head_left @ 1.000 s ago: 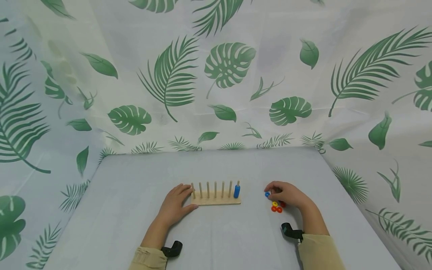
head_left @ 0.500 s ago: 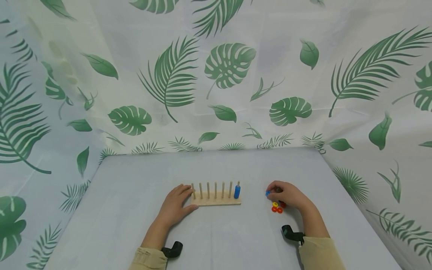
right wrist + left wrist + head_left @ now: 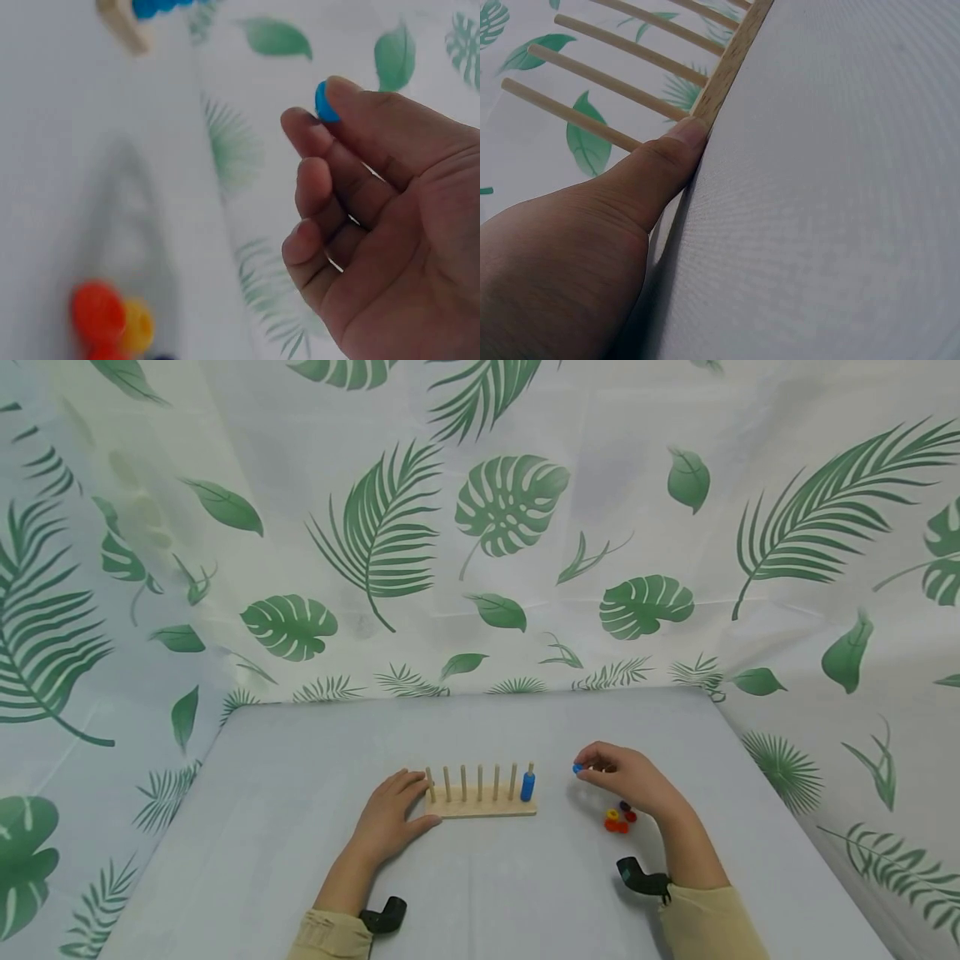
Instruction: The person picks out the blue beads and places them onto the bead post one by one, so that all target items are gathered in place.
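A wooden peg rack [image 3: 480,812] stands on the table, its pegs upright. Blue beads [image 3: 528,787] are stacked on the rightmost peg; the other pegs are bare. My left hand [image 3: 392,818] holds the rack's left end, thumb at the front edge and fingers toward the back. In the left wrist view the thumb [image 3: 664,161] presses against the base [image 3: 727,71]. Right of the rack, my right hand [image 3: 630,777] is raised and pinches a blue bead [image 3: 325,103] between thumb and index finger, the other fingers loosely bent.
Below the right hand lies a small cluster of loose beads: red ones [image 3: 611,826], a yellow one [image 3: 612,815] and a dark one [image 3: 625,807]. The white-covered table [image 3: 480,893] meets a leaf-print cloth [image 3: 420,543] at the back and sides.
My right hand has lifted away from the loose beads with the blue bead and shifted left toward the rack, uncovering the dark bead. The left hand and rack stay put.
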The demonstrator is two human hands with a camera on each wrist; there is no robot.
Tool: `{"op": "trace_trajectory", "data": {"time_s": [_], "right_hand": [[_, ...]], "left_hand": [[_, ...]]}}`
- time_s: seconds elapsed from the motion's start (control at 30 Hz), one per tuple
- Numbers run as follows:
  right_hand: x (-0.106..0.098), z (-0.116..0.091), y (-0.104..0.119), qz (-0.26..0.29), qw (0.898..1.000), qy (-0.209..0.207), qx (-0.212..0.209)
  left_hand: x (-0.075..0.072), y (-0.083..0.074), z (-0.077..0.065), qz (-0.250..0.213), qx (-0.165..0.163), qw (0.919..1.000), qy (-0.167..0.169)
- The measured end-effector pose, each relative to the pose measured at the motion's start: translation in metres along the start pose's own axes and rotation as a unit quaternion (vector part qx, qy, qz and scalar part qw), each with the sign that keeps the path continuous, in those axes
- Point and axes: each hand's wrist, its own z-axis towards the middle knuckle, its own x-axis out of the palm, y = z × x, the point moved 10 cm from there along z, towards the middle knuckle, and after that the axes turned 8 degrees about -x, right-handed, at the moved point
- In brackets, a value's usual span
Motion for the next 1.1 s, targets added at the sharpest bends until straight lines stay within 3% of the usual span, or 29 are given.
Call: {"op": "trace_trajectory", "data": {"time_s": [0.23, 0.57, 1.1], "right_hand": [[0.005, 0.008, 0.037, 0.012, 0.999, 0.002, -0.051], [0.013, 0.02, 0.065, 0.039, 0.995, 0.003, -0.086], [0.03, 0.029, 0.072, 0.029, 0.996, 0.018, -0.085]], "left_hand": [[0.0, 0.0, 0.0, -0.001, 0.001, 1.0, 0.0], [0.0, 0.0, 0.0, 0.0, 0.004, 1.0, -0.002], [0.001, 0.001, 0.001, 0.0, 0.006, 1.0, -0.005]]}}
